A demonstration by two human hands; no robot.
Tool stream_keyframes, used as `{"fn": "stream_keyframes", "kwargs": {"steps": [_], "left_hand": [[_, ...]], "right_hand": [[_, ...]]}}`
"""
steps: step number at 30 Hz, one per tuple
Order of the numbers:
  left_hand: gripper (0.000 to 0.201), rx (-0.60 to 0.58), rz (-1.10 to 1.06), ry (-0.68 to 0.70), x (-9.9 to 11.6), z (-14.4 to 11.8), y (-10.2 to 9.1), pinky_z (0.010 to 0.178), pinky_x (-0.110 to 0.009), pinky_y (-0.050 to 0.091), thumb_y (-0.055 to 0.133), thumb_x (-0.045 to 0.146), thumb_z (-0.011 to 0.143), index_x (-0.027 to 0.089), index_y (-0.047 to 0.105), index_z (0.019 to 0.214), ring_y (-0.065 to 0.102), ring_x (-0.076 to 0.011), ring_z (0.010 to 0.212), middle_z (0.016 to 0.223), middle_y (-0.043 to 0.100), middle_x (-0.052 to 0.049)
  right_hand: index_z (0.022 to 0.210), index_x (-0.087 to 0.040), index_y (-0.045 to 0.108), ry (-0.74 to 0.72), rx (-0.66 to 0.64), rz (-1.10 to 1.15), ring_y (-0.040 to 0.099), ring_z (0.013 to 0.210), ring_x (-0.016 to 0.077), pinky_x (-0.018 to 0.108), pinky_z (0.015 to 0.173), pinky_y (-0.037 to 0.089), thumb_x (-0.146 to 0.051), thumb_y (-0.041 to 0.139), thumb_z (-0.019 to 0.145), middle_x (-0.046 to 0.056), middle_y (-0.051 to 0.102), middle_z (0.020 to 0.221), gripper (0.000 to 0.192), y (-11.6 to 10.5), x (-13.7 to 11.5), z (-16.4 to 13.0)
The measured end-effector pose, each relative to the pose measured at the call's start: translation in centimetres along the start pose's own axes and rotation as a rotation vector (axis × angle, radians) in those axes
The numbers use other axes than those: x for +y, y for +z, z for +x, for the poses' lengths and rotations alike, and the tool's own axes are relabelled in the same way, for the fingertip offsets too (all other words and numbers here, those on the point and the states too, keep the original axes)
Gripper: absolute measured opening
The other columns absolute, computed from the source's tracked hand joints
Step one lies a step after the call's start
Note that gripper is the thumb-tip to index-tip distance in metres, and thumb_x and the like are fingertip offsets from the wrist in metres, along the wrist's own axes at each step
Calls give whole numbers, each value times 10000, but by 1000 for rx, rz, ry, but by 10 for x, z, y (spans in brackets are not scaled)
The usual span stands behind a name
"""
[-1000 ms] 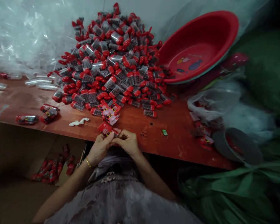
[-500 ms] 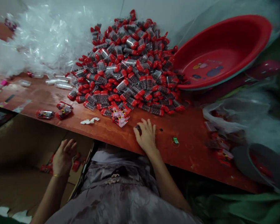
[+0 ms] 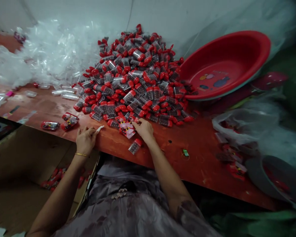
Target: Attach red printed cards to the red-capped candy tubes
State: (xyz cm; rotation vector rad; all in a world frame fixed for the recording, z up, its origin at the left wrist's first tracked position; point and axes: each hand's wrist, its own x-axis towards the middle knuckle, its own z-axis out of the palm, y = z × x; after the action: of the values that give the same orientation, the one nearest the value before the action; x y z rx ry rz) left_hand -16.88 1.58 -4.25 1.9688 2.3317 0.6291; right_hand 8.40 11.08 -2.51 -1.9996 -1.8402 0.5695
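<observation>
My left hand (image 3: 86, 141) is at the table's front edge, its fingers curled and pressed onto a crumpled white strip (image 3: 100, 128). My right hand (image 3: 145, 130) pinches the edge of the red and pink printed cards (image 3: 127, 127), which lie against the foot of the heap. Whether it has one card or several I cannot tell. Just in front of these cards lies a clear container with a red cap (image 3: 135, 146), dark pieces inside it. Behind both hands rises a large heap of similar red-capped containers (image 3: 135, 82).
A red basin (image 3: 227, 62) leans at the heap's right. Clear plastic pieces (image 3: 51, 52) pile up at back left. Packed containers (image 3: 69, 121) lie left of my left hand. Below the edge stands a cardboard box (image 3: 17, 158). A grey bowl (image 3: 256, 171) sits at right.
My left hand has risen from over the cardboard box to the white strip. My right hand has moved left to the cards, and a red-capped container now lies near where it was.
</observation>
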Motion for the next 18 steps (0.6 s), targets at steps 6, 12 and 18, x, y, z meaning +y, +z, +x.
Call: {"fn": "stream_keyframes", "kwargs": {"steps": [6,12,18], "left_hand": [[448,196,-241,-41,42,-2,-9,1014,-461,334,473,387,846,143,559,1212,494,-290,1207,1298,548,-163],[430,-126,-894,-53,96,33,8,655,-264,468,593,486,740,125,678,958,625,-182,741,807,697,-59],[383,-52,-969,-153,110,42,24,466,-211,314,640,480,694,145,585,517,451,-92,483,458,485,39]], "right_hand": [[871,-202,641,-230,156,229,592,708,171,254,641,409,-379,467,839,33,675,794,250,-2,7,-4],[806,-204,610,-509,11,466,535,616,131,227,592,395,-395,446,853,-13,593,679,256,-5,-6,-11],[795,-195,622,-360,-57,677,530,548,129,230,532,408,-488,544,778,-25,593,624,303,8,-5,-19]]}}
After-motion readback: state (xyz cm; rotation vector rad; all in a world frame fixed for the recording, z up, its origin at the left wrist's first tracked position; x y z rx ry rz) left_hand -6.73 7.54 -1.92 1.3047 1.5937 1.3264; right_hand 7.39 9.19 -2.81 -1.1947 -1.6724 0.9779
